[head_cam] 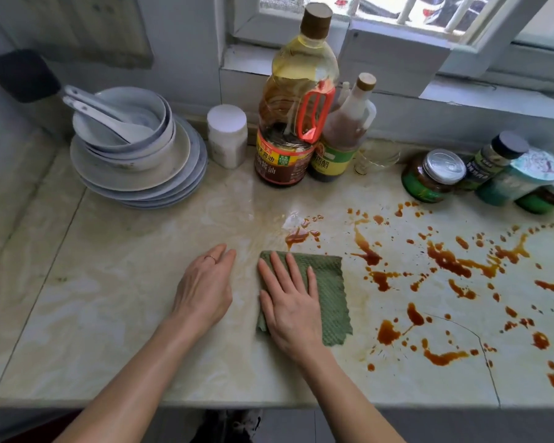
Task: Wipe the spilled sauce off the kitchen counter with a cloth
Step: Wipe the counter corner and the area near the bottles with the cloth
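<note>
Right hand [290, 310] lies flat, fingers spread, on the cloth [328, 298] near the counter's [109, 314] front edge; left hand [205, 289] rests open beside it. Sauce [448, 263] spatters rightward, cut off.

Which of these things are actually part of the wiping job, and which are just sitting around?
In the job: green cloth, right hand flat on it, sauce spill, counter.

Just there: stacked bowls and plates, bottles, jars, left hand resting.
</note>
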Demonstrator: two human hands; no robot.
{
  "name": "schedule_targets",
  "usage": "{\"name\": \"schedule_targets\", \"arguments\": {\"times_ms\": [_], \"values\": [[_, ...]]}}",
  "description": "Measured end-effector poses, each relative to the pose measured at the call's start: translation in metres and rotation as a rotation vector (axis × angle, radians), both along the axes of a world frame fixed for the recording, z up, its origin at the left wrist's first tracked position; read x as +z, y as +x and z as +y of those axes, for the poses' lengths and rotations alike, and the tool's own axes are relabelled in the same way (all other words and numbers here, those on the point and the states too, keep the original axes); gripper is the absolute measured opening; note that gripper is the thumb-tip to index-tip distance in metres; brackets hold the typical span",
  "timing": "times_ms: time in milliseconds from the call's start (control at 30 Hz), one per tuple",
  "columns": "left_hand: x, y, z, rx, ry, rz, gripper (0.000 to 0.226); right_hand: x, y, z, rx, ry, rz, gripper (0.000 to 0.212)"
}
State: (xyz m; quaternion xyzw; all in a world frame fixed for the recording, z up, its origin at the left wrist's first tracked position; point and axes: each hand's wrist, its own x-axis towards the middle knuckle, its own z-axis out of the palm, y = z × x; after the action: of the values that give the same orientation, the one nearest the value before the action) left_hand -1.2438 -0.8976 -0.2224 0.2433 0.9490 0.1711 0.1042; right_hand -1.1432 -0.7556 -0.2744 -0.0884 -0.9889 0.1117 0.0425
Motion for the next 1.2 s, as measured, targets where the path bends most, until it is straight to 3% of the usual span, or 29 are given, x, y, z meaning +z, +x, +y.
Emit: {"name": "schedule_targets", "arguments": {"times_ms": [267, 467, 700, 800, 967, 1067, 1200], "values": [[0.006, -0.031, 0.030, -0.092, 0.027, 0.013, 0.060, 0.001, 0.015, -0.014, -0.081, 0.001, 0.007, 0.052], [0.003, -0.048, 0.037, -0.124, 0.017, -0.009, 0.060, 0.000, -0.048, 0.004, -0.150, 0.004, -0.030, 0.052], [0.001, -0.055, 0.041, -0.108, 0.021, -0.032, 0.064, -0.002, -0.024, -0.021, -0.184, 0.003, -0.012, 0.052], [0.000, -0.055, 0.041, -0.114, 0.020, -0.036, 0.063, -0.002, -0.057, -0.009, -0.186, 0.021, -0.013, 0.051], [-0.003, -0.057, 0.039, -0.126, 0.029, -0.026, 0.062, 0.000, -0.097, 0.036, -0.367, 0.012, -0.109, 0.058], [-0.005, -0.056, 0.039, -0.129, 0.032, -0.025, 0.063, -0.002, -0.085, 0.026, -0.462, 0.010, -0.057, 0.057], [-0.013, -0.050, 0.042, -0.131, 0.011, -0.005, 0.058, -0.004, -0.075, 0.011, -0.284, 0.028, -0.053, 0.054]]}}
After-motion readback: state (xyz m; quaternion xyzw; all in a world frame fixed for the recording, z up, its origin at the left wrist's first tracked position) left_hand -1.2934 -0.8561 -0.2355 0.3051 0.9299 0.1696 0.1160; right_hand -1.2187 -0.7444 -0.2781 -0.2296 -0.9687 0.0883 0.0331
